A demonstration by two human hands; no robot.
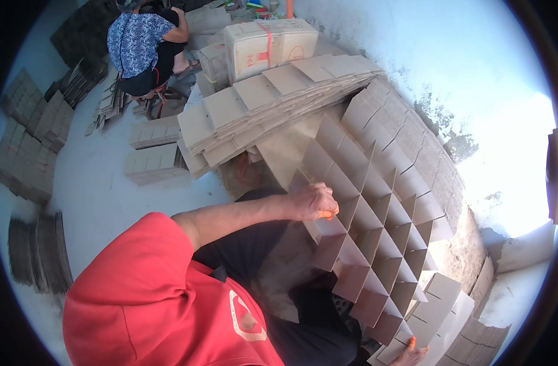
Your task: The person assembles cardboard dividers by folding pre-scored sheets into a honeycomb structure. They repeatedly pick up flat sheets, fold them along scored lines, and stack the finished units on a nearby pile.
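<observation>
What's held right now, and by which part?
Cardboard divider grid: left hand grips a panel edge on its left side. Right hand is at the lower end; whether it holds grid or flat sheets can't be told.

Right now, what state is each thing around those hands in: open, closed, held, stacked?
Cardboard divider: slotted together, spread open into cells.
Left hand: grip closed on the divider's edge.
Right hand: at the divider's lower end; its grip is unclear.
Carton: closed, bound with a red band.
Cardboard pile before the carton: stacked flat, overlapping.
Loose slotted pieces by the right hand: flat, unassembled.
</observation>
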